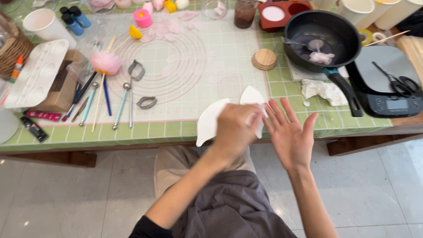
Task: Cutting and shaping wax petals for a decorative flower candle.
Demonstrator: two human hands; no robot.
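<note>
Head view looking down at a green-checked table [145,132] spanning the upper half of the frame, pale tiled floor [66,194] showing below, grey-clad lap at bottom centre. Left hand [235,130] gripping a thin white sheet [208,123] at the table's near edge, centre frame; right hand [291,136] just beside it, fingers spread, holding nothing. Lying on the table: round-lined work mat [176,61] centre, black pan [326,37] and digital scale [387,83] upper right, white palette [37,72] and modelling tools [103,105] left.

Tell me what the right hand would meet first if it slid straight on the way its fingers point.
The right hand, open with fingers aimed up and away over the green checked tablecloth, would likely meet the crumpled white tissue first, with the black frying pan's handle just beyond. Depth is uncertain.
</note>
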